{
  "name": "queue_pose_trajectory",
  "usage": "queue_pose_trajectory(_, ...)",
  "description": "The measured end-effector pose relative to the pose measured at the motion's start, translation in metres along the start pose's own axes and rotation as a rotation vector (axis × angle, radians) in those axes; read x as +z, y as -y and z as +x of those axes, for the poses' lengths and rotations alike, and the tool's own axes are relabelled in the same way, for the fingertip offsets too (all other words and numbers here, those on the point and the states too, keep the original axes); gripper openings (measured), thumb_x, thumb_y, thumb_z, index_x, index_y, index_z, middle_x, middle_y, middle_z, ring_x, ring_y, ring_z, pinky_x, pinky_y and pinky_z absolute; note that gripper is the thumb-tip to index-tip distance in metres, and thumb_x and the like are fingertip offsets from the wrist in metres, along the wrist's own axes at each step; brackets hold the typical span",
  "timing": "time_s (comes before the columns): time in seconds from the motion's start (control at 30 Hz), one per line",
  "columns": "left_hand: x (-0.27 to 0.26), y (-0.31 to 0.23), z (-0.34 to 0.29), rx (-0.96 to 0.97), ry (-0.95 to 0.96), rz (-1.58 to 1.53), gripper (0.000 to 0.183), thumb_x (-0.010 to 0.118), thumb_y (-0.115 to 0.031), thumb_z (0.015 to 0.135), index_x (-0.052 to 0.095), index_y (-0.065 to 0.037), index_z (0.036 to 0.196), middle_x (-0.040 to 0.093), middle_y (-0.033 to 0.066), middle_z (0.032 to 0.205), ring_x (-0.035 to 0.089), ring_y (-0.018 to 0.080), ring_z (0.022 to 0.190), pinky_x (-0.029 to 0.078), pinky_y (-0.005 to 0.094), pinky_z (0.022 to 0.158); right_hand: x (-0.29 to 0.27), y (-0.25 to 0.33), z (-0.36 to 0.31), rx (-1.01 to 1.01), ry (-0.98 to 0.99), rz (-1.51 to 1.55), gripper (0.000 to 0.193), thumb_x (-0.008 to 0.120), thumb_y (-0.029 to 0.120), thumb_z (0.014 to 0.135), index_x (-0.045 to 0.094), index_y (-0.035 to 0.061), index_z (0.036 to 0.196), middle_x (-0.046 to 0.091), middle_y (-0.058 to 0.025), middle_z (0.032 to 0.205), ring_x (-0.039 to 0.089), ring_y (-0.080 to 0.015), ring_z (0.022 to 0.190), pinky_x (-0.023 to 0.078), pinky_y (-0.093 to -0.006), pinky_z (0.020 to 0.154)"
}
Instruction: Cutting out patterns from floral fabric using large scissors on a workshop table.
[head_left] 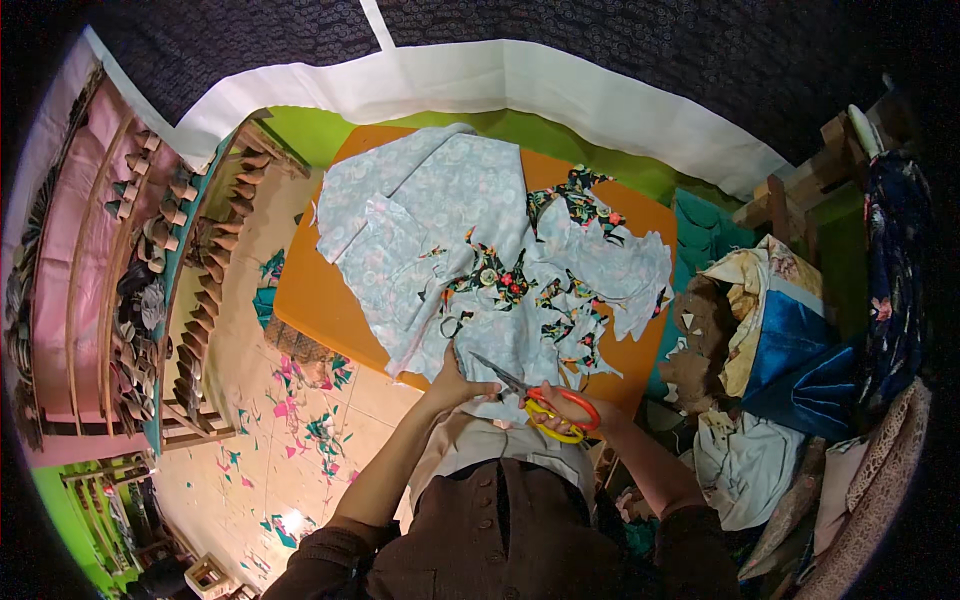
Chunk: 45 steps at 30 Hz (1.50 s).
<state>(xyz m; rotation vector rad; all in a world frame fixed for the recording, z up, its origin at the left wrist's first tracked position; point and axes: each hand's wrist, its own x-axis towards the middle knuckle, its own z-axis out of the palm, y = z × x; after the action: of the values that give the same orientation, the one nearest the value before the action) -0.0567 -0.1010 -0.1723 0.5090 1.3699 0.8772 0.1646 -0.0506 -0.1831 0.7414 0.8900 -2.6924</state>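
A large pale floral cloth [440,190] lies spread over an orange table [300,290], with black flowered patches of its patterned side turned up. My right hand [568,404] grips a pair of scissors [540,408] with red and yellow handles. The blades point up and left over the near edge of the cloth, slightly parted. My left hand [458,386] is at that same edge, left of the blade tips. Its thumb and forefinger stretch apart; the other fingers are partly hidden.
Wooden racks of shoes [208,290] stand at the left. Green and pink scraps [325,435] litter the tiled floor. To the right, piled fabrics [750,460] and a blue cloth [800,350] crowd near the table. White sheeting [450,85] hangs along the far wall.
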Motion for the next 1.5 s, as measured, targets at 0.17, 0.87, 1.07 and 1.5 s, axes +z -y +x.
queue_pose_trajectory(0.17, -0.003, 0.018, 0.007, 0.128, -0.010, 0.279, 0.112, 0.079, -0.013, 0.047, 0.002, 0.003, 0.126, 0.024, 0.0190, 0.123, 0.032, 0.0279, 0.112, 0.042, 0.0329, 0.081, 0.006, -0.007, 0.007, -0.087, 0.014, 0.068, 0.061, 0.027, 0.062, 0.075, 0.036, 0.0100, 0.106, 0.035, 0.0008, 0.071, 0.031, -0.0029, 0.053, 0.026, -0.0139, 0.040)
queue_pose_trajectory(0.87, 0.019, -0.013, -0.010, 0.132, 0.022, 0.154, 0.110, 0.079, -0.015, 0.048, 0.003, 0.006, 0.125, 0.026, 0.0200, 0.124, 0.031, 0.0281, 0.112, 0.032, 0.0321, 0.091, 0.033, -0.006, 0.012, -0.056, -0.203, 0.265, 0.068, 0.018, 0.075, 0.065, 0.035, 0.0091, 0.067, 0.028, 0.0037, 0.053, 0.027, -0.0054, 0.041, 0.023, -0.0171, 0.036)
queue_pose_trajectory(1.07, 0.017, -0.007, -0.008, 0.042, 0.054, 0.112, 0.109, 0.079, -0.017, 0.049, 0.005, 0.005, 0.126, 0.027, 0.0189, 0.123, 0.032, 0.0270, 0.112, 0.032, 0.0334, 0.090, 0.029, -0.017, 0.011, -0.001, -0.096, 0.424, 0.066, 0.020, 0.072, 0.069, 0.038, 0.0086, 0.079, 0.031, 0.0028, 0.059, 0.025, -0.0041, 0.041, 0.023, -0.0169, 0.036)
queue_pose_trajectory(1.5, 0.005, -0.022, 0.018, 0.058, -0.130, 0.069, 0.026, 0.056, -0.021, 0.076, 0.055, -0.003, 0.095, 0.054, -0.0001, 0.076, 0.047, 0.0060, 0.063, 0.037, 0.0204, 0.054, 0.035, 0.000, -0.004, -0.175, -0.268, 0.206, 0.056, 0.025, 0.062, 0.077, 0.039, 0.0106, 0.096, 0.033, 0.0019, 0.063, 0.028, -0.0034, 0.044, 0.023, -0.0158, 0.036)
